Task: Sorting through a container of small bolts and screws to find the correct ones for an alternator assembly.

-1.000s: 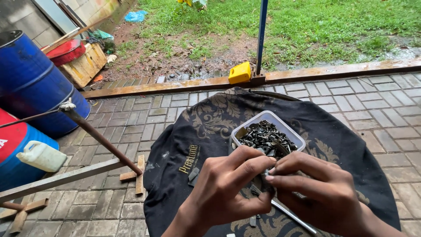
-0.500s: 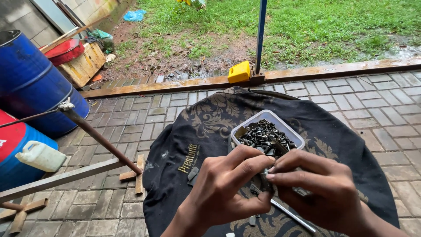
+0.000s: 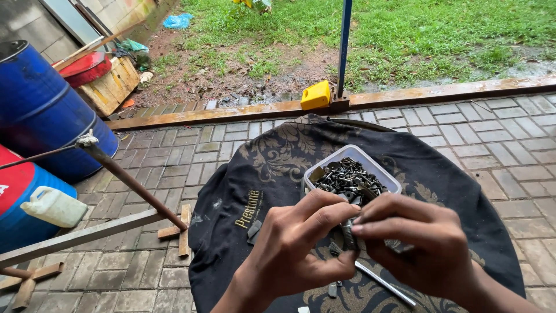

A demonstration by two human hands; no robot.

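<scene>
Together, both hands' fingers (image 3: 341, 211) pinch a small metal bolt (image 3: 348, 233) beside the clear rectangular tub (image 3: 370, 162) of screws.

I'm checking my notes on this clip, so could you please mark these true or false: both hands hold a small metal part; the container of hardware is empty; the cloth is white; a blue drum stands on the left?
1. Both hands, left hand and right hand, hold a small metal part: true.
2. The container is empty: false, it is heaped with dark metal hardware.
3. The cloth is white: false, black with a gold pattern.
4. A blue drum stands on the left: true.
</scene>
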